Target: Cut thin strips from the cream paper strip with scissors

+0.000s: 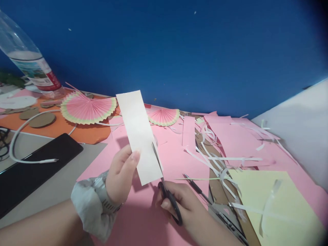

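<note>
My left hand pinches a strip of white paper by its left edge, thumb on the near face. The strip is held up at a slight tilt above a large pink paper sheet. In my right hand is a pair of scissors with black handles. Its blades lie along the right edge of the strip near the lower corner, one blade showing in front of the paper. Whether they are cutting through it at this instant I cannot tell. A pen lies on the pink sheet beside my right hand.
Two pink paper fans with yellow-green rims rest at the back. On the left are a plastic bottle, a black phone, a white cable and cardboard discs. Thin paper offcuts and a pale yellow sheet lie right.
</note>
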